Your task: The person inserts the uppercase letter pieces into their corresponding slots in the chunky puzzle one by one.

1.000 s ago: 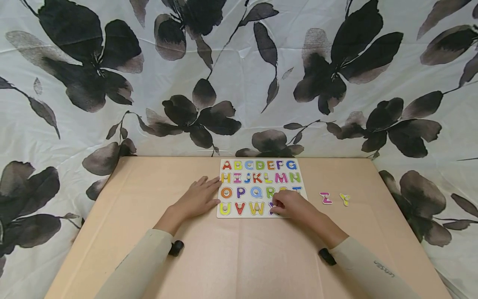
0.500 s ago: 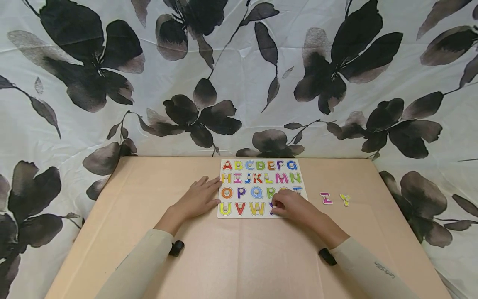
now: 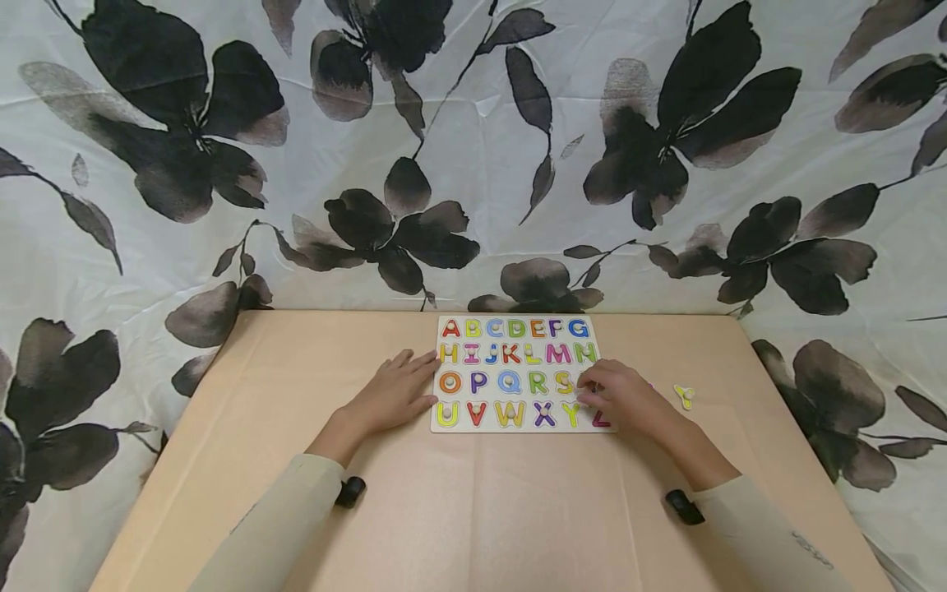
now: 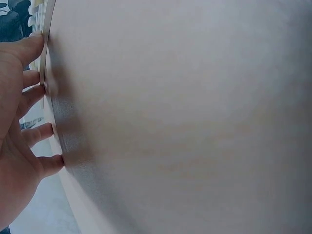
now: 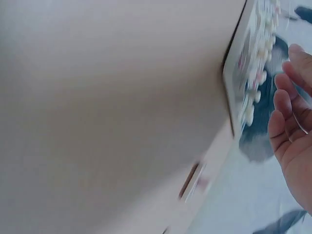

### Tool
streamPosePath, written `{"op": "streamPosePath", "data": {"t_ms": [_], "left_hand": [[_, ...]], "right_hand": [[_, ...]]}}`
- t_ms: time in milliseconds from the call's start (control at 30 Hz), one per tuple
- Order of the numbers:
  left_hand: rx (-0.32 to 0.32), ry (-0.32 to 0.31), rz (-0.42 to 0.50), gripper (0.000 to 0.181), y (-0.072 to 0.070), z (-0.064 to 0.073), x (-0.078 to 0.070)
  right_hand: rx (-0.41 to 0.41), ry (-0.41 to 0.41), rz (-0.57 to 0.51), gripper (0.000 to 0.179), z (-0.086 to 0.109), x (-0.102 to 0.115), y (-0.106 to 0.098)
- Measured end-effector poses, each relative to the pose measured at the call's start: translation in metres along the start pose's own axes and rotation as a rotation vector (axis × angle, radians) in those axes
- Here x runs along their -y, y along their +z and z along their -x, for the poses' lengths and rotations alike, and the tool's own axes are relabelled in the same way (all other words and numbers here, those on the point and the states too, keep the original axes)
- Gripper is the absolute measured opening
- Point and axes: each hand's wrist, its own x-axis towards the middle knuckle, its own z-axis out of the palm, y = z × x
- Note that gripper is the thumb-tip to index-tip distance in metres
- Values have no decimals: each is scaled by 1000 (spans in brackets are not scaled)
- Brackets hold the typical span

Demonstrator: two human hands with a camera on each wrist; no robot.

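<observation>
A white alphabet puzzle board (image 3: 488,427) with colored letters lies at the table's far edge. My left hand (image 3: 395,390) rests at its left edge with fingers spread; in the left wrist view my fingertips (image 4: 36,45) touch the board's side. My right hand (image 3: 625,399) hovers over the board's right edge, hiding part of the last columns. The right wrist view shows its fingers (image 5: 282,100) loosely bent, holding nothing. A purple X piece (image 3: 543,413) sits in the bottom row. On the table, a yellow Y piece (image 3: 684,396) lies right of my hand; the pink Z piece is mostly hidden.
The board stands on a table with a tan cover (image 3: 473,510). A white cloth with dark flowers (image 3: 518,164) hangs behind and beside it. In the right wrist view a loose piece (image 5: 192,181) lies near the board, blurred.
My right hand has let go of the X piece and moved right, uncovering the X, S and Y places and covering the loose Z piece. My left hand has stayed put.
</observation>
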Motion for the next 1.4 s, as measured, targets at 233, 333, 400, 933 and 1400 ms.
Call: {"op": "streamPosePath", "data": {"t_ms": [233,333,400,933,1400], "left_hand": [[6,6,-3,67,0,0,0],[3,8,-1,67,0,-1,0],[0,9,0,67,1,-1,0],[2,10,-3,67,11,4,1],[-5,6,-12,68,3,2,-1]], "right_hand": [[-99,74,0,17,20,-35,-19],[-113,104,-2,17,29,-50,-25],[-104,135,-4,17,35,-59,-28],[-163,213,18,28,80,-104,-23],[-108,304,15,20,84,-115,-29]]}}
